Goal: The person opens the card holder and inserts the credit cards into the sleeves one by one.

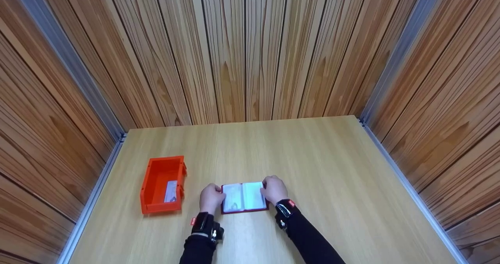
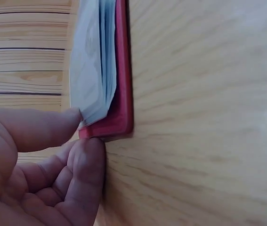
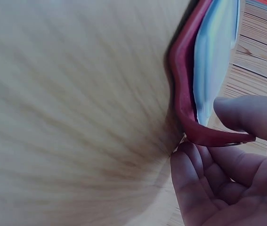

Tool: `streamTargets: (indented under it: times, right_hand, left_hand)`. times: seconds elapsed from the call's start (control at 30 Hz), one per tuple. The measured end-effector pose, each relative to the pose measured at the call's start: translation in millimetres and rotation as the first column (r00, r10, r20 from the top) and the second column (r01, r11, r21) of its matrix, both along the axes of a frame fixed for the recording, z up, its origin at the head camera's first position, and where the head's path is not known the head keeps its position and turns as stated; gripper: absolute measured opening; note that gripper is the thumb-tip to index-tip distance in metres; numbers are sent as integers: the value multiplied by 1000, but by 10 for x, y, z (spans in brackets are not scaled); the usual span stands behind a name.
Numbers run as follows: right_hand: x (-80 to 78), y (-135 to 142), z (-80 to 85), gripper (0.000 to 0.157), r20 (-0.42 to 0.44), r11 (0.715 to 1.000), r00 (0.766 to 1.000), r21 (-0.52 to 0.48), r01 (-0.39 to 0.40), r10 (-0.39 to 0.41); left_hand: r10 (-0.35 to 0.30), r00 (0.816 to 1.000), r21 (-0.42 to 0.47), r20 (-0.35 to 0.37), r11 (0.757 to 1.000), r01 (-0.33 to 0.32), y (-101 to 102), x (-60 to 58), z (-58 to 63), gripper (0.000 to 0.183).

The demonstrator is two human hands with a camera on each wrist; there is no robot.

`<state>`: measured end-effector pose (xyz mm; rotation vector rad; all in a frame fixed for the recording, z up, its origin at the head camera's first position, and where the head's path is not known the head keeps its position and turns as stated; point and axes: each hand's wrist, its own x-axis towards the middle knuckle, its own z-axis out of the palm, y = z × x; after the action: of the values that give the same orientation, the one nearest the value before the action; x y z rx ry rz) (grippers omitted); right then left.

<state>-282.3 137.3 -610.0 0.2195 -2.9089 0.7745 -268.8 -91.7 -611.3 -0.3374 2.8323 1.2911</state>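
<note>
A small booklet (image 1: 233,197) with a red cover lies spread open on the table, its pale, glossy pages facing up. At its left edge, my left hand (image 1: 211,197) pinches the cover and pages. The left wrist view shows the thumb (image 2: 53,128) on the page corner and the fingers under the red cover (image 2: 124,70). My right hand (image 1: 275,189) pinches the opposite edge. In the right wrist view, the cover (image 3: 182,80) bends upward at that end, between the thumb (image 3: 246,112) above and the fingers below.
Left of the booklet stands an orange open-topped bin (image 1: 151,186) with a small pale card-like item (image 1: 171,191) inside, near its right wall. Wood-plank walls (image 1: 246,53) enclose the table (image 1: 332,170) at the back and both sides, with metal strips along the side edges.
</note>
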Motion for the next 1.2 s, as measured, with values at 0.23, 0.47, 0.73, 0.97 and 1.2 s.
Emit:
streamTargets:
  times: [0.23,0.47,0.73,0.97,1.2]
  right_hand:
    - [2,9,-19,15,5,1000,1000,0,7,-7]
    - [5,1,-27,15,-12,1000,1000,-5,8,-8]
    - [10,-1,-27,18,10,1000,1000,0,18,-18]
    - [5,-3,-29,19,21,1000,1000,0,22,-22]
    - [-2,0,-49,19,19,1000,1000,5,16,-16]
  left_hand:
    - [16,998,15,-55,1000,-16,-18,4,47,15]
    - [37,996,22,-82,999,-35,-104,5,265,21]
    - [66,992,45,-104,997,-62,-334,-38,575,26]
    - [110,965,40,-238,994,-104,-620,-34,697,25]
    - [195,945,71,-261,981,-183,-933,4,767,24]
